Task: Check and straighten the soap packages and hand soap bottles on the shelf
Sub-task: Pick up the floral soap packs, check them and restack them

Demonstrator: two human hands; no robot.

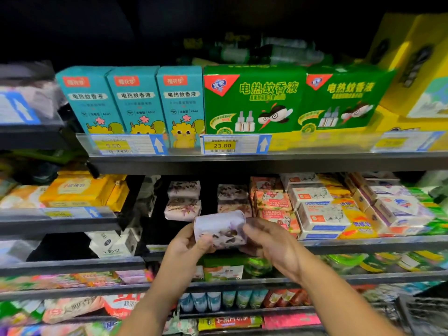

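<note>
Both hands held one soap pack (219,229) out in front of the middle shelf (363,246), clear of the rows and just below two short stacks (184,200) of the same lilac flowered packs. The left hand (189,241) pinched its left end, thumb on the front face and fingers tucked behind. The right hand (269,238) was curled round the right end. Gripped by both ends and kept roughly level, the pack showed its printed face to the person, which I took for a check of the wrapper before it went back. The dark gap in front of the stacks looked like its place. To the right, goat soap boxes (274,202) sat packed close, some askew, likely next for squaring.
</note>
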